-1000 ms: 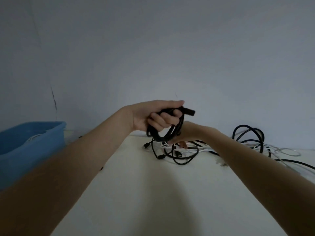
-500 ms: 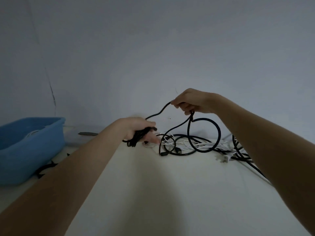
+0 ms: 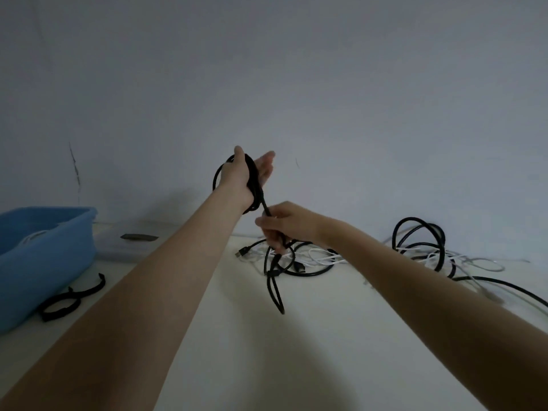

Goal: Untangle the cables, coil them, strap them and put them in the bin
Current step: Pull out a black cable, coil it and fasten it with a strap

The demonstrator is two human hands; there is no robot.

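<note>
Over the white table (image 3: 267,366), the flat left hand (image 3: 246,173) wears coiled cable (image 3: 255,185); the right hand (image 3: 284,226) grips it.

A white table (image 3: 267,366) carries a blue bin (image 3: 44,262) at left, black straps (image 3: 69,301) beside it, and tangled black and white cables (image 3: 326,261).

Black cable (image 3: 254,185) around left hand (image 3: 243,173)

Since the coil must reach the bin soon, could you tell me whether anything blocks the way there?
Nothing visible does. The black coil hangs round the left hand; the blue bin sits open-topped to its left, with only black straps lying low beside it.
</note>
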